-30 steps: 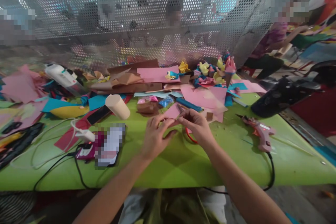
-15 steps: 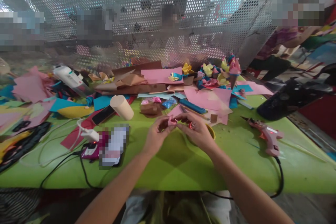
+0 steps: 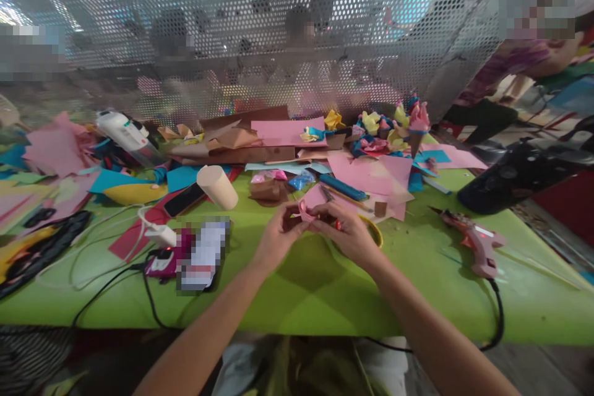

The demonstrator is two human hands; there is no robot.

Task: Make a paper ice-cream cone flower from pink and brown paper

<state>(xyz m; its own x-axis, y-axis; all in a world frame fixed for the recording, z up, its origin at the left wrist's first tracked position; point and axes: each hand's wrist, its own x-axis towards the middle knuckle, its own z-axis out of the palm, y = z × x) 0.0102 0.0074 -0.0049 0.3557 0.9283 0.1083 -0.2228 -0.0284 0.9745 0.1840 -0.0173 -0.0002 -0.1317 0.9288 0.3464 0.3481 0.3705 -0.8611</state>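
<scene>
Between my two hands is a small piece of curled pink paper (image 3: pixel 304 213), held above the green table (image 3: pixel 297 297). My left hand (image 3: pixel 281 230) pinches its left side, fingers closed. From the right, the fingertips of my right hand (image 3: pixel 348 232) are closed on the same paper. A small red item (image 3: pixel 338 223) shows at my right fingers; I cannot tell what it is. Partly behind my right hand lies a yellow ring, maybe a tape roll (image 3: pixel 377 232).
A pink glue gun (image 3: pixel 480 247) with a black cord lies at right, near a dark bottle (image 3: pixel 496 179). At left are a phone (image 3: pixel 204 257), a purple power adapter (image 3: pixel 169 263) and a cream cylinder (image 3: pixel 217 187). A blue utility knife (image 3: pixel 343 187) and paper scraps lie behind my hands.
The pink paper has turned between my fingers, and a curled loop of it now stands up above them. Both hands stay in nearly the same place. The view has shifted slightly.
</scene>
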